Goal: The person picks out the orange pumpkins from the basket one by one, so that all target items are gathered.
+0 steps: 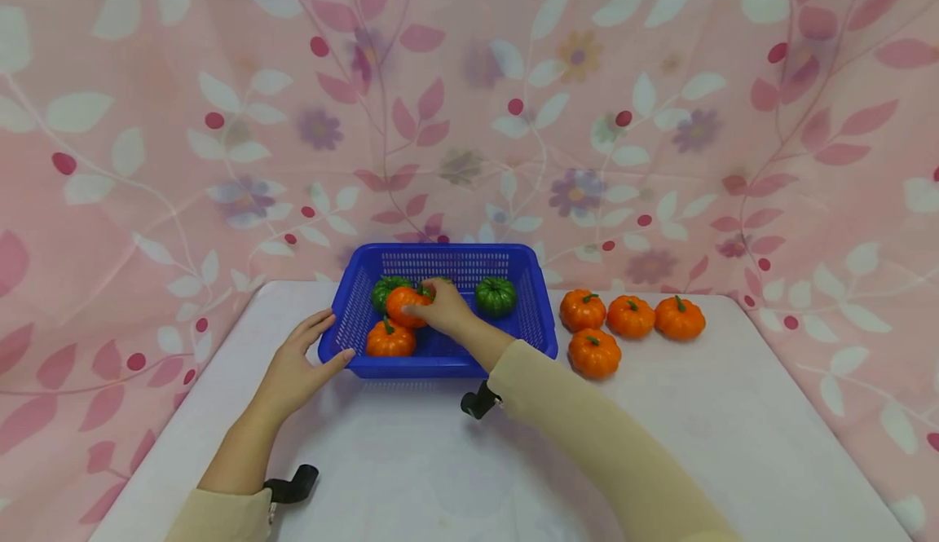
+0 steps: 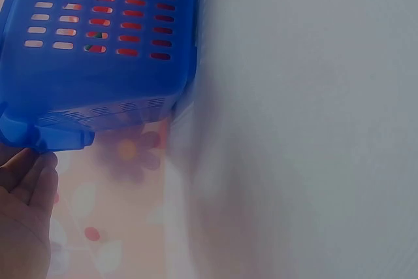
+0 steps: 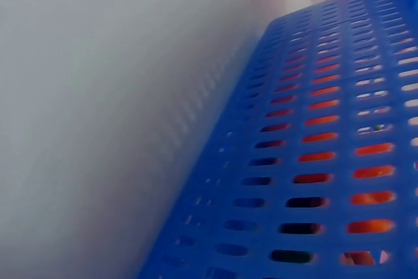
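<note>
A blue plastic basket [image 1: 451, 368] with slotted walls stands at the far side of the table. Inside it, my right hand [image 1: 445, 307] grips an orange toy pumpkin [image 1: 403, 309] by its stem side, above another orange pumpkin [image 1: 390, 341] and beside a green pumpkin [image 1: 385, 289]. A second green pumpkin [image 1: 495, 297] sits to the right in the basket. My left hand [image 1: 293, 371] touches the basket's left front corner, fingers stretched along the left rim and thumb at the front rim. In the left wrist view, its fingertips [image 2: 46, 164] meet the basket rim. The right wrist view shows the slotted wall [image 3: 313, 135], with the hand mostly hidden.
To the basket's right, several orange pumpkins [image 1: 631, 317] lie on the white table [image 1: 455, 460], with one [image 1: 594, 354] nearer the front. A pink floral curtain [image 1: 469, 118] hangs right behind the table. Black wrist cameras [image 1: 293, 485] jut from both sleeves.
</note>
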### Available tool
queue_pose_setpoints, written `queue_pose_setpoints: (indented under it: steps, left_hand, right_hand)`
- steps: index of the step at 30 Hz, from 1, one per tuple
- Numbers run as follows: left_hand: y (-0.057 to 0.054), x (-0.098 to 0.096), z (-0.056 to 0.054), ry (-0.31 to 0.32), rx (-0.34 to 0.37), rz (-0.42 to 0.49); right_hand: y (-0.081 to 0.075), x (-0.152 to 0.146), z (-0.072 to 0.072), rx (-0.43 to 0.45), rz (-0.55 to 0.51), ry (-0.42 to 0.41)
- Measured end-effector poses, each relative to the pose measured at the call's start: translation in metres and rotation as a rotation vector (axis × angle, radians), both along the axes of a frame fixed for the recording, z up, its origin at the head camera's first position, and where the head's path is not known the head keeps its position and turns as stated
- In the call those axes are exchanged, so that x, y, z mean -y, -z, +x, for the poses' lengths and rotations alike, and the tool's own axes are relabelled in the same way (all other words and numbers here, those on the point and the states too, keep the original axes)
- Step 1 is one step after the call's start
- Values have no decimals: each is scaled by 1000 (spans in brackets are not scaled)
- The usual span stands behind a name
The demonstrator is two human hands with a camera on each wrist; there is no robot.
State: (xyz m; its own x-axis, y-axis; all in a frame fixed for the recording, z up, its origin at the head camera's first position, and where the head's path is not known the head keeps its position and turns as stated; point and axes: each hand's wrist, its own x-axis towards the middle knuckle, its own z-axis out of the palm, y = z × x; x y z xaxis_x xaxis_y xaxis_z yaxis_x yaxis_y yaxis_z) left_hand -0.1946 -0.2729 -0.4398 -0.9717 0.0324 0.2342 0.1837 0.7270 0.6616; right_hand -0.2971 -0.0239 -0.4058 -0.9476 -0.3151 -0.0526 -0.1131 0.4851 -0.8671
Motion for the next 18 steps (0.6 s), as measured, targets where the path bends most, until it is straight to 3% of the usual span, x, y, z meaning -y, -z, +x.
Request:
queue_pose_setpoints:
  steps: [6,18]
  left_hand:
    - [-1,-1,1,-3,8,0]
    - [-3,-1,3,4,1,-2]
  right_hand:
    - [4,2,-1,43,-17,2]
    - [4,-1,1,42,-56,20]
